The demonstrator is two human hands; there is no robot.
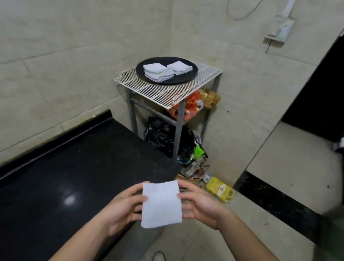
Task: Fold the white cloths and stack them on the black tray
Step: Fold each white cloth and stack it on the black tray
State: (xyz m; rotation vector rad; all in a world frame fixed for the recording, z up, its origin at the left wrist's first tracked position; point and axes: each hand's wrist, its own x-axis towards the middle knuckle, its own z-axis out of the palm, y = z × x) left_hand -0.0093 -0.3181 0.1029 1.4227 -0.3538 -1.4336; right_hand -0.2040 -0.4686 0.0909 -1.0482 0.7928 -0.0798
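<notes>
A left hand (120, 206) and a right hand (200, 206) each grasp a side edge of a folded white rectangular cloth (161, 204), held in the air above the right edge of a polished black stone bench (60, 173), its long axis pointing away from the person. Past the bench's far right corner, a round black tray (145, 68) sits on a white wire-topped metal stand (165, 95) in the beige-tiled room corner, carrying two stacks of folded white cloths (158, 72) side by side.

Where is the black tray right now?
The black tray sits upper centre of the head view, on the white wire rack in the corner, holding two stacks of folded cloths.
</notes>
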